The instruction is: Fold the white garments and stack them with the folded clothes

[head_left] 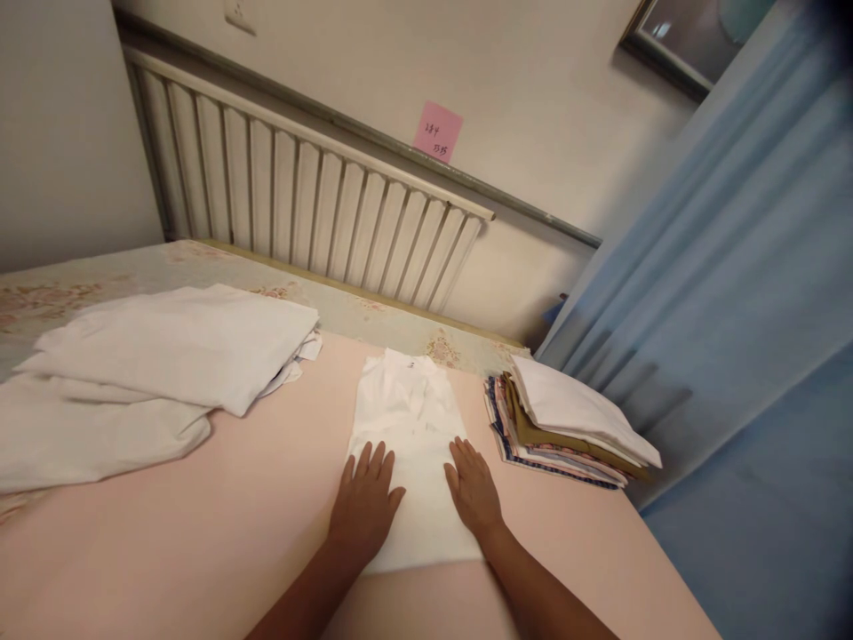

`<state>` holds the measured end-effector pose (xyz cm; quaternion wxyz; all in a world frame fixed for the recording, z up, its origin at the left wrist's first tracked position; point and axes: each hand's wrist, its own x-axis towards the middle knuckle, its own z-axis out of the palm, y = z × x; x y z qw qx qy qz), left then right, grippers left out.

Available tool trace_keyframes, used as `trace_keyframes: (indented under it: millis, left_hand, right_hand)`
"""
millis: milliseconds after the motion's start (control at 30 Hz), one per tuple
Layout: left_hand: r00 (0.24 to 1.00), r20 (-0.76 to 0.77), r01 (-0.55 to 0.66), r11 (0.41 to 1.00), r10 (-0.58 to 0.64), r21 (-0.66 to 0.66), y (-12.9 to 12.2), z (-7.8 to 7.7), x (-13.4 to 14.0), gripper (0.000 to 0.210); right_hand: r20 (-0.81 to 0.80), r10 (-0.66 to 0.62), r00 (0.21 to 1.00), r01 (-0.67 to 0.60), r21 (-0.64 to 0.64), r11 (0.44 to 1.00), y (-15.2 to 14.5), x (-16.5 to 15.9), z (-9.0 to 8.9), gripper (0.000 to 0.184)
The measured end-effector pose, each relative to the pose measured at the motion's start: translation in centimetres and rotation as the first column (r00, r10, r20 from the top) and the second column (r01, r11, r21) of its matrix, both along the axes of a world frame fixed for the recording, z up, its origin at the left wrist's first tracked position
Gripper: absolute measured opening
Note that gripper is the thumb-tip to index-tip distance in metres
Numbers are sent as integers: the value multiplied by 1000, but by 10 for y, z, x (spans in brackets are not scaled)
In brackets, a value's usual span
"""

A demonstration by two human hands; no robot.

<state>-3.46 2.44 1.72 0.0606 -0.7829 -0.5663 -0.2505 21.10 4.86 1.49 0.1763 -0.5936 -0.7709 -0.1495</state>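
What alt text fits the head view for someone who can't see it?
A person's left hand and right hand rest palms down on a white garment laid flat on a pink sheet. Left of it lies a heap of white cloth; right of it, a stack of folded clothes. Beyond are a radiator and, at right, a blue curtain.

My bare left hand, my bare right hand, slender fingers with rounded tips, narrow wrists, bare forearms thickening toward the elbows, finer detail blurred

White garment, pale pink sheet — pale greenish mattress with reddish florals — blue curtain, pink note.
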Motion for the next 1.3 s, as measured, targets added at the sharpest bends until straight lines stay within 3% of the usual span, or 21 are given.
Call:
trace_keyframes:
  millis: [867, 1067, 1200, 1300]
  left_hand:
    - [1000, -4, 7, 999, -7, -37, 1, -5, -2, 50]
    - [999, -37, 33, 999, -33, -6, 1, -7, -8, 51]
    - [997, -71, 31, 1000, -30, 5, 1, -4, -8, 51]
    - [995, -99, 30, 1000, -31, -4, 0, 0, -8, 51]
  right_hand:
    - [-26, -3, 1000, 1, -48, 999, 0, 2, 0, 46]
    - [-59, -35, 998, 28, -124, 992, -13, -5, 20, 44]
    - [-91, 88, 992, -98, -111, 989, -38, -30, 34, 47]
    - [-106, 225, 969, -238, -133, 962, -58, -46, 36, 50]
